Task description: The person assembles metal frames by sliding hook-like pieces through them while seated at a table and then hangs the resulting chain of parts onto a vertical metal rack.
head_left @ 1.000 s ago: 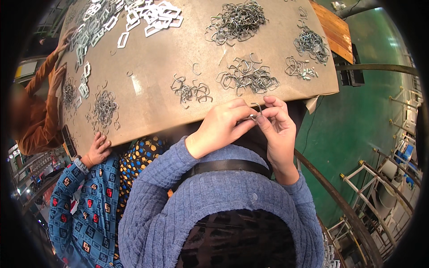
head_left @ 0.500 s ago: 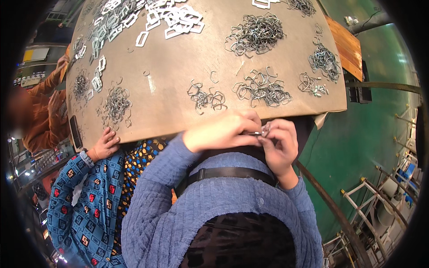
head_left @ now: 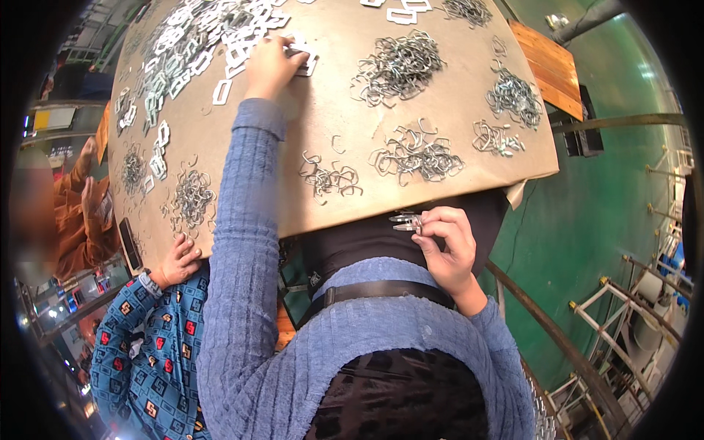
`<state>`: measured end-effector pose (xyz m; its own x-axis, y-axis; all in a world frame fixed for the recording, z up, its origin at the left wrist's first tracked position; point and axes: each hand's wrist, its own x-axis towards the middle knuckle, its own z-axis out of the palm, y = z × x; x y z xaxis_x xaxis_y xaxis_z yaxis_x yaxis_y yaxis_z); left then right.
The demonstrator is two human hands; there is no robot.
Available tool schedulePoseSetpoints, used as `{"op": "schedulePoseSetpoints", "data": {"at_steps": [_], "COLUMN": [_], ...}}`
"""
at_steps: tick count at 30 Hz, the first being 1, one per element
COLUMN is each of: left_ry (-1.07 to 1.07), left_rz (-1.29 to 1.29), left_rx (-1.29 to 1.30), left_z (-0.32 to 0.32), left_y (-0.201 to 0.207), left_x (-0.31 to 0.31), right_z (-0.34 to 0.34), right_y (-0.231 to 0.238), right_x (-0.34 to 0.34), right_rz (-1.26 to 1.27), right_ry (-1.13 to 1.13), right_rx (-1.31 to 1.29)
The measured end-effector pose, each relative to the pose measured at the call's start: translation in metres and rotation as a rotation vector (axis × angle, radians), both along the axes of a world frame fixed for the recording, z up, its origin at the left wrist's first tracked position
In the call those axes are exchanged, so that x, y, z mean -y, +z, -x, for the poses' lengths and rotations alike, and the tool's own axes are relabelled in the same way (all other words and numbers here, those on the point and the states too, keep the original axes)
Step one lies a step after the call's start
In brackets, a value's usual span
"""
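My left hand (head_left: 271,66) reaches across the table to the near edge of a pile of pale flat metal frames (head_left: 242,33). Its fingers are bent and pinched together over the frames; what lies between them is hidden. Close to my lap, just off the table's near edge, my right hand (head_left: 451,246) is closed. Thumb and fingertips grip a small bundle of shiny flat metal frames (head_left: 405,222), whose ends stick out to the left. Whether a wire hook runs through the bundle is too small to tell.
Heaps of bent wire hooks (head_left: 419,155) lie about the brown-covered table (head_left: 242,161), a larger one (head_left: 400,66) farther back. To the left, a co-worker's hand (head_left: 177,262) rests at the table edge near a dark phone (head_left: 130,243). Another person in orange sits farther left.
My left hand has left my right hand and stretched forward to the frame pile. My right hand stays near my lap, the metal bundle now in plain sight. The table has shifted slightly left in view.
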<state>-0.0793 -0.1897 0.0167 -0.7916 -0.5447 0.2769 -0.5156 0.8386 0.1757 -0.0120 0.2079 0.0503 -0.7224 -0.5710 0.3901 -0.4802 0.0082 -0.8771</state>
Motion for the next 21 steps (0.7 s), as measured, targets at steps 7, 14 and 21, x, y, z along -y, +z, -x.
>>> {"op": "schedulePoseSetpoints", "data": {"at_steps": [7,14,21], "left_ry": [-0.303,-0.192,-0.262], "left_rz": [-1.405,-2.072,-1.978], "left_rx": [-0.283,-0.177,-0.206], "left_z": [-0.056,-0.107,-0.115], "left_y": [0.044,0.045,0.048], "left_x": [-0.105,-0.218,-0.225], "right_z": [0.004,0.009,0.007], "right_y": [-0.006,-0.004,-0.007], "right_x": [-0.007,-0.005,-0.003], "right_rz": [0.005,-0.018,-0.015], "right_ry": [-0.028,-0.005,-0.029], "right_rx": [0.015,-0.016,-0.010]}}
